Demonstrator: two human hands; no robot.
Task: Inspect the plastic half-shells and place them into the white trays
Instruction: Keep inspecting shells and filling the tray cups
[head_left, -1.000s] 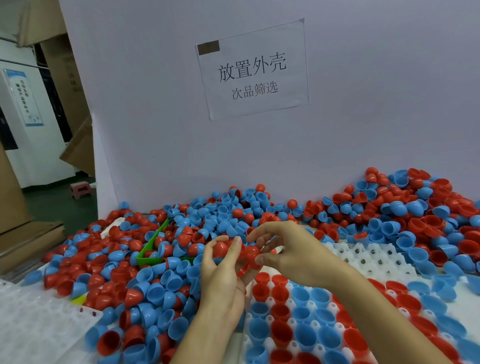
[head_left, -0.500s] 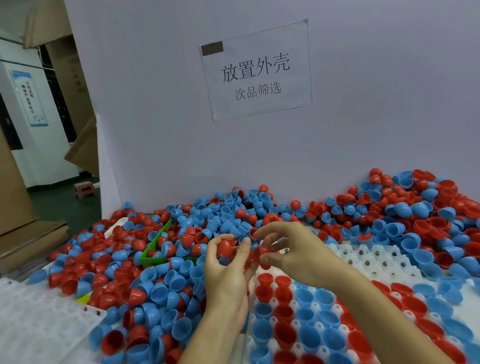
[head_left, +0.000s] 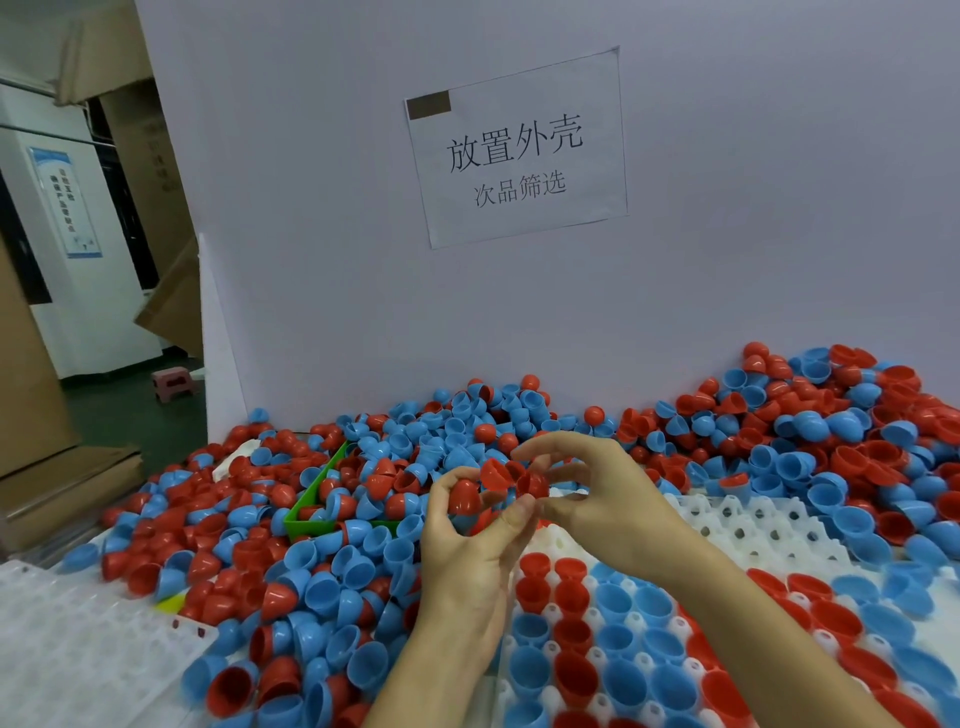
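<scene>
From the loose pile of red and blue half-shells (head_left: 218, 525) at left, the left hand (head_left: 470, 551) now grips several red shells (head_left: 464, 496) raised slightly higher than before, still under inspection, while the right hand (head_left: 602, 499) pinches one red shell (head_left: 532, 486) above the part-filled white tray (head_left: 737, 525).
</scene>
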